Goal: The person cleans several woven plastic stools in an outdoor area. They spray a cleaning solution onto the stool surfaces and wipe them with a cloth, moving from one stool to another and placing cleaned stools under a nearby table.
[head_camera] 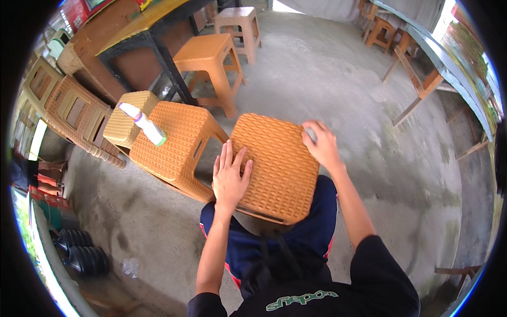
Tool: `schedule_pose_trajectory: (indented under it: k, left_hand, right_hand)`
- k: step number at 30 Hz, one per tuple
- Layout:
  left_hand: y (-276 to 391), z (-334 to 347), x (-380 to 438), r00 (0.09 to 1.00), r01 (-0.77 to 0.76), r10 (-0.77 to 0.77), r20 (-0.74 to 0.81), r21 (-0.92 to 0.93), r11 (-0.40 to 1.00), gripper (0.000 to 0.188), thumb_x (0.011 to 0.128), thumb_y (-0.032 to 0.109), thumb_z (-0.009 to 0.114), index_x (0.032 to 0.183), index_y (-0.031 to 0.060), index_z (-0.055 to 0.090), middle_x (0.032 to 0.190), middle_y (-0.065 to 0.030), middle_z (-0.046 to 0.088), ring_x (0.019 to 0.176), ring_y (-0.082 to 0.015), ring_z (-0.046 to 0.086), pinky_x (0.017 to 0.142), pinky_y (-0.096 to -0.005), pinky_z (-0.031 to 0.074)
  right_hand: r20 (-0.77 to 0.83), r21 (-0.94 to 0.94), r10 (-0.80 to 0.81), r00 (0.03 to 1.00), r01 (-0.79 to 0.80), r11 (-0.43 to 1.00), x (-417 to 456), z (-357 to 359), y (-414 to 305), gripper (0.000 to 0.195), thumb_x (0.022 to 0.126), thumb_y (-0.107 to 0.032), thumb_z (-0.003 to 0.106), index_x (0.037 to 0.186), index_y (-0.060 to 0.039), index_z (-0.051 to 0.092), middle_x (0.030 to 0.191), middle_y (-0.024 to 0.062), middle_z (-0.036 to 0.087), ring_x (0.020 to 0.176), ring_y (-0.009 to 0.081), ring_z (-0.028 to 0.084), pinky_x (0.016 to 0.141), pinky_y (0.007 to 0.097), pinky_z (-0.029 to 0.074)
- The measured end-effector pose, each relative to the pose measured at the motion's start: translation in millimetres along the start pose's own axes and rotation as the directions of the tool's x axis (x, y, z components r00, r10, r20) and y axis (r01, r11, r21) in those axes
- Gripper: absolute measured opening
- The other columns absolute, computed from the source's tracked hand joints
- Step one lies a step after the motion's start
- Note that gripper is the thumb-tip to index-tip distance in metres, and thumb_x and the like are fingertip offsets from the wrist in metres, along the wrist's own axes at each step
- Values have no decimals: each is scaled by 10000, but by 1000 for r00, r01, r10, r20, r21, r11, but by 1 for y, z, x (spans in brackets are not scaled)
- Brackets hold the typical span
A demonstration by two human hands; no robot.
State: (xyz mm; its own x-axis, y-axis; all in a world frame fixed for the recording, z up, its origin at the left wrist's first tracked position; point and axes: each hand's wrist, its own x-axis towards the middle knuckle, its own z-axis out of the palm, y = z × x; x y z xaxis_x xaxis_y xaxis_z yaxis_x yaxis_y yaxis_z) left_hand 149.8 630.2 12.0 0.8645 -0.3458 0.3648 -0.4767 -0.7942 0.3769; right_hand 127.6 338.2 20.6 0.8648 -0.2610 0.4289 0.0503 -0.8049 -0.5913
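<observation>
An orange woven-pattern plastic stool (277, 166) stands between my knees, its seat facing up at me. My left hand (231, 176) lies on the seat's left edge, fingers spread and holding nothing. At the far right corner my right hand (323, 144) presses a small grey pad or cloth (311, 134) to the rim; my fingers hide most of it. A second orange stool (174, 138) stands close by on the left. On its seat rests a white spray bottle (147, 127) with a green base and a purple band.
Beyond the second stool are a tan stool (128, 113) and wicker-pattern chairs (75, 107). Further stools (210, 51) stand by a black-legged table (158, 51). Another table (447, 59) runs along the right. Dark water jugs (87, 259) lie on the concrete floor (396, 166) at lower left.
</observation>
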Motion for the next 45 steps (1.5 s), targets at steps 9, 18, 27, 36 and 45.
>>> schedule_pose_trajectory:
  k: [9,18,27,36,45]
  left_hand:
    - [-3,9,-9,951,200,-231,-204,-161,966,296,958,212,637,1175,32,727,1310,-264,651,1178,-383,655,1028,-447,507]
    - [-22,8,-13,896,218,-384,-222,-534,817,275,1011,169,587,1059,-71,713,1060,-292,724,931,-345,755,795,-398,589]
    - [-66,14,-27,834,150,-518,-188,-827,542,429,1130,239,351,1481,-8,349,1404,-225,564,1216,-302,613,1063,-424,468]
    - [-21,-5,-16,920,302,-362,-148,-320,898,330,1085,202,441,1319,-3,550,1111,-223,698,1062,-396,633,913,-479,517]
    - [-43,7,-17,899,289,-396,-188,-425,858,328,1046,131,444,1342,8,514,1135,-174,694,1081,-373,614,956,-470,478]
  right_hand:
    - [196,-8,-311,930,319,948,-85,-33,-28,452,932,-315,719,1296,-57,642,1399,170,608,1379,384,506,1181,516,363]
    - [252,27,-180,951,179,984,58,103,-50,494,1016,-464,581,1279,-50,640,1401,188,610,1383,373,513,1119,494,454]
    - [191,282,-527,828,468,838,-45,94,-118,370,928,-304,744,1164,-31,664,1279,154,666,1198,354,652,1007,474,547]
    - [213,80,-424,880,417,905,-75,19,-65,351,881,-260,766,1165,-74,678,1332,139,633,1300,368,557,1098,496,447]
    - [282,352,-269,921,162,922,42,124,-98,359,985,-343,659,1195,-53,686,1402,164,612,1285,355,590,1151,495,413]
